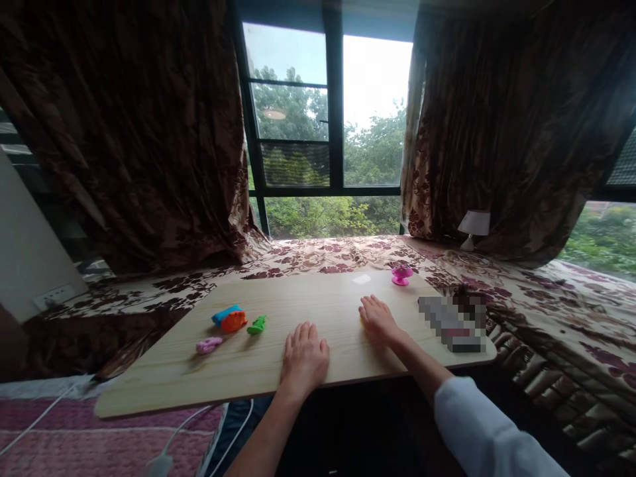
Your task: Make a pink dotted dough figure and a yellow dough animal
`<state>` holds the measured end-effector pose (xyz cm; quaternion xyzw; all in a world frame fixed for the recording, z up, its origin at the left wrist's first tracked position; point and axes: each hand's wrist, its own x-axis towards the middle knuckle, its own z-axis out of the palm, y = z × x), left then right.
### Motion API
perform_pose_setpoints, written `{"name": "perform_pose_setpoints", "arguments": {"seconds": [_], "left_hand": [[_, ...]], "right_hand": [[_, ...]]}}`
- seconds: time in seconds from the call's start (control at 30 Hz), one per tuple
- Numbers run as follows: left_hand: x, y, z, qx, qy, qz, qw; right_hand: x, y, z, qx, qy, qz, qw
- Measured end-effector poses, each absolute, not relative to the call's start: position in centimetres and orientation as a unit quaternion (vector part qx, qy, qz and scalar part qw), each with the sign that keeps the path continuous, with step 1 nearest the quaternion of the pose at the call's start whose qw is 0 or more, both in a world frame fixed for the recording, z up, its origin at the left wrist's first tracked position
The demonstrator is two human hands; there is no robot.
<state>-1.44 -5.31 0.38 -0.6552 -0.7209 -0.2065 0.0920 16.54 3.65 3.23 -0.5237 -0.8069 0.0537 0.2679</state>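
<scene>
My left hand (305, 358) lies palm down near the front edge of the pale wooden board (328, 298), fingers stretched out, nothing visible in it. Further forward and to the right, my right hand (379, 319) is palm down with its fingers reaching forward. A bit of something yellow (362, 320) peeks out at its left side; the rest is hidden beneath the hand. Left of my left hand are a small green figure (257, 324), an orange piece (233, 322) against a blue piece (226, 314), and a pink piece (208, 345).
A magenta stemmed toy (402, 275) stands at the board's far right. A blurred-out item (452, 324) lies at the right edge. Behind are a floral-covered ledge (338, 248), a small lamp (474, 225), curtains and a window. White cables (186, 424) hang at front left.
</scene>
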Motion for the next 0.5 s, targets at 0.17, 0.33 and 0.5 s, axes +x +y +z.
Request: {"name": "perform_pose_setpoints", "arguments": {"seconds": [0.17, 0.33, 0.5], "left_hand": [[-1.5, -5.4, 0.1, -0.648, -0.713, -0.260, 0.063], [-2.1, -5.5, 0.6, -0.654, -0.674, -0.343, 0.033], [-1.6, -6.2, 2.3, -0.669, -0.592, -0.449, -0.028]], "right_hand": [[19.6, -3.5, 1.0, -0.435, -0.834, 0.149, 0.305], [21.9, -3.6, 1.7, -0.401, -0.778, 0.286, 0.389], [19.2, -1.8, 3.6, -0.326, -0.714, 0.440, 0.436]]}}
